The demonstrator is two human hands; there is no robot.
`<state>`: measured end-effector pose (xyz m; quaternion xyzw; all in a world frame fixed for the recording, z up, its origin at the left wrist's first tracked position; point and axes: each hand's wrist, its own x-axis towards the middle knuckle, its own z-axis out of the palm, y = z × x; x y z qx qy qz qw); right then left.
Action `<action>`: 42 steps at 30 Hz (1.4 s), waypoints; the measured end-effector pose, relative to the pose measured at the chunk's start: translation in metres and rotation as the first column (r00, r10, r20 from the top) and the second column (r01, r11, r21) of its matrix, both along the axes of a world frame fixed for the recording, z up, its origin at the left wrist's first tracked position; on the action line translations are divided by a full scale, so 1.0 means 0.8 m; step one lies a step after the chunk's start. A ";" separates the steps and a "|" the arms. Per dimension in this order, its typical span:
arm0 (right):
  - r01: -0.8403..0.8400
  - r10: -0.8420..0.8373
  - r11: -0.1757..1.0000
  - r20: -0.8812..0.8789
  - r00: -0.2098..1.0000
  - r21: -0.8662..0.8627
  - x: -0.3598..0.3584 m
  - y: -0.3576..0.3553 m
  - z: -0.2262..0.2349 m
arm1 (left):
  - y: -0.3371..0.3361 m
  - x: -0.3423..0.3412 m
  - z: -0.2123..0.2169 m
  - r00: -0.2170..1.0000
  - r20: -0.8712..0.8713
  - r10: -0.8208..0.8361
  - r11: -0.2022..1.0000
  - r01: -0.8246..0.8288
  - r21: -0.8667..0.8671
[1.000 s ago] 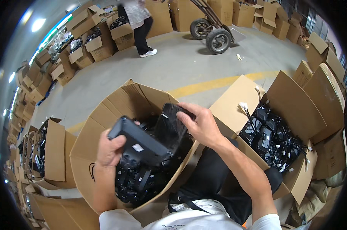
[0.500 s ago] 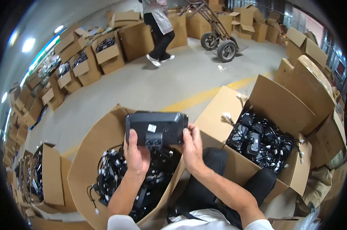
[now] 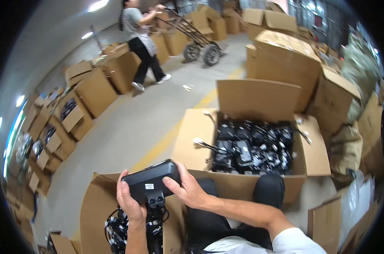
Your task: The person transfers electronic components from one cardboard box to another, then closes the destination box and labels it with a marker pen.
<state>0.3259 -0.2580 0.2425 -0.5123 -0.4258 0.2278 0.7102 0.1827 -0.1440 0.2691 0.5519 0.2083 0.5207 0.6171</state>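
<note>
A flat black rectangular plastic unit [image 3: 142,181] is held up between both my hands. On the side facing me it carries a small white label and a bracket with two round openings at its lower edge. My left hand [image 3: 131,205] grips its left end, while my right hand [image 3: 187,188] is closed on the right end with the thumb on the near face. Beneath lies an open cardboard box [image 3: 96,203] of black parts and cables with white connectors [image 3: 115,230]. To the right, another open carton [image 3: 259,99] holds packed black units [image 3: 245,152] and cables.
My knees are against the right carton. A person [image 3: 143,46] pushes a two-wheeled hand truck [image 3: 200,42] along the grey floor, beyond a yellow line [image 3: 162,142]. Cardboard boxes line the left side; stacked boxes [image 3: 285,55] and sacks [image 3: 346,146] stand at the right.
My view has swung to the right, so the right carton sits nearer the centre. The unit, still in both hands, appears lower and tilted, its right end higher. The person and hand truck have shifted left in view.
</note>
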 end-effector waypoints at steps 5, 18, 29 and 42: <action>-0.287 0.291 0.940 -0.003 0.957 -0.183 0.093 -0.053 0.022 | -0.022 0.046 0.015 0.976 -0.085 -0.202 0.977 0.207 0.048; 0.328 -0.239 0.943 -0.568 0.788 0.058 0.247 -0.210 -0.046 | -0.109 0.244 -0.064 0.130 -0.672 -0.729 0.523 0.739 -0.425; 0.103 -0.480 0.846 -0.665 0.572 -0.523 0.399 -0.286 -0.242 | -0.111 0.449 -0.168 0.790 -0.521 0.323 -0.031 0.559 0.829; -0.112 -0.511 0.636 -0.526 0.680 -0.763 0.381 -0.259 -0.281 | -0.140 0.418 -0.291 0.542 -0.763 0.353 -0.031 0.822 0.569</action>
